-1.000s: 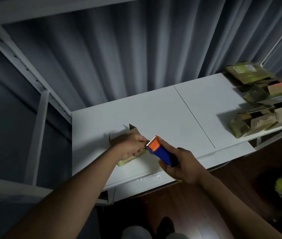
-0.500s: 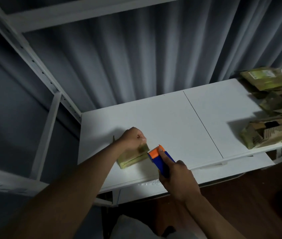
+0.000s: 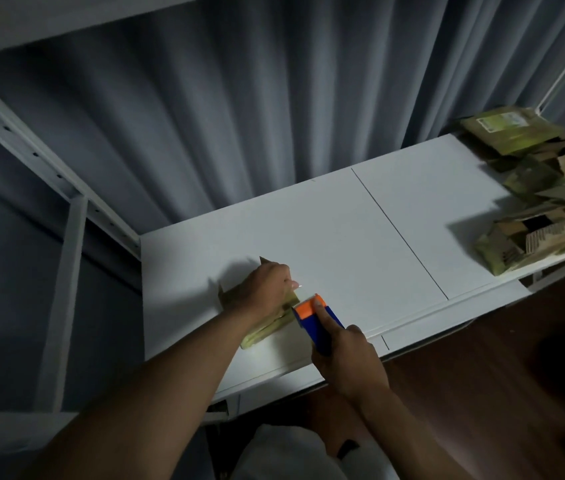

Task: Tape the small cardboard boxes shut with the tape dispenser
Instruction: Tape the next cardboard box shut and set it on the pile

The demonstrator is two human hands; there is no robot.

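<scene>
A small cardboard box (image 3: 267,329) lies on the white table (image 3: 343,244) near its front left part. My left hand (image 3: 269,284) rests on top of the box with curled fingers and hides most of its lid. My right hand (image 3: 347,358) grips a tape dispenser (image 3: 315,317) with a blue body and orange head. The orange head touches the box's right end, and my index finger lies along the top of the dispenser.
A heap of several flattened and small cardboard boxes (image 3: 544,188) fills the table's right end. A grey curtain (image 3: 274,98) hangs behind. White shelf posts (image 3: 66,258) stand at the left. Dark wooden floor (image 3: 482,375) lies below the front edge.
The dispenser's head has come up against the box's right end. My left hand stays on the box's top. The view has shifted a little.
</scene>
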